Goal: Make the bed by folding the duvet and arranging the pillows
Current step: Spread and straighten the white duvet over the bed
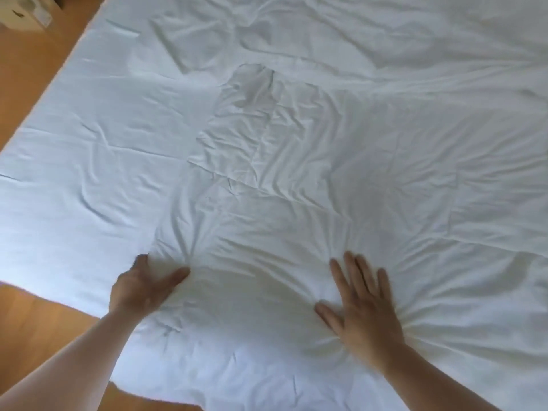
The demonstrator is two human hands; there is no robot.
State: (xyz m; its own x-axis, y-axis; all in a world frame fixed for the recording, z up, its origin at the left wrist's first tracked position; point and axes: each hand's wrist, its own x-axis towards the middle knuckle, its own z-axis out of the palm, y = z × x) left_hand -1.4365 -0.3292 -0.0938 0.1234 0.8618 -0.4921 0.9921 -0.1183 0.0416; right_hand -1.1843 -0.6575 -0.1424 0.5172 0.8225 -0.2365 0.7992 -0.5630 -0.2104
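Observation:
A white, wrinkled duvet (pixel 296 161) is spread flat and fills most of the view. Its near part bulges into a puffy mound where both hands meet it. My left hand (pixel 142 287) grips the left edge of that mound, thumb on top and fingers tucked round the side. My right hand (pixel 363 307) lies flat on the cloth with straight, spread fingers, pressing down so that creases fan out from under the palm. No pillows are in view.
A wooden floor (pixel 35 330) shows at the lower left and along the duvet's left edge (pixel 38 108). A pale box-like object (pixel 26 11) sits on the floor at the top left corner.

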